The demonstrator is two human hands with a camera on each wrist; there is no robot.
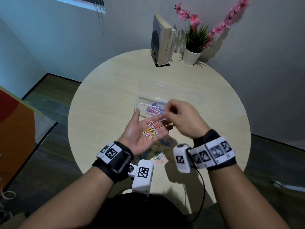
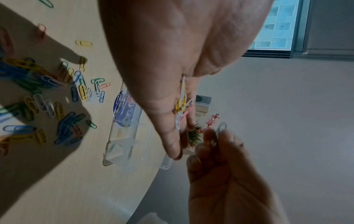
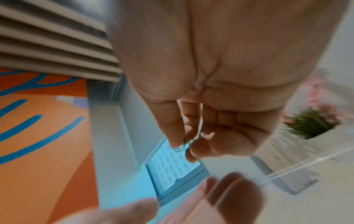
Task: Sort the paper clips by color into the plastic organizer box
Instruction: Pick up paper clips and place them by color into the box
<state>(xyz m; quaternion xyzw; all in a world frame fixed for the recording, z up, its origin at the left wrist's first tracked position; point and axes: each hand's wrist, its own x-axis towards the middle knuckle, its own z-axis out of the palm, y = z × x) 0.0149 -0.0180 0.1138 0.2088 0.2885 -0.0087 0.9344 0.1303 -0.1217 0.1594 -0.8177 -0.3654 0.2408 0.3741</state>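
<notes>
Above the organizer box, the flat left hand carries mixed clips while right hand pinches one pale clip, probably awaiting its matching compartment.

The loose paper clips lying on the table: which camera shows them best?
The left wrist view: the loose paper clips spread large across the table, colours distinct. The head view shows only a small patch of them between the wrists, partly hidden by the left hand. The right wrist view shows none.
</notes>
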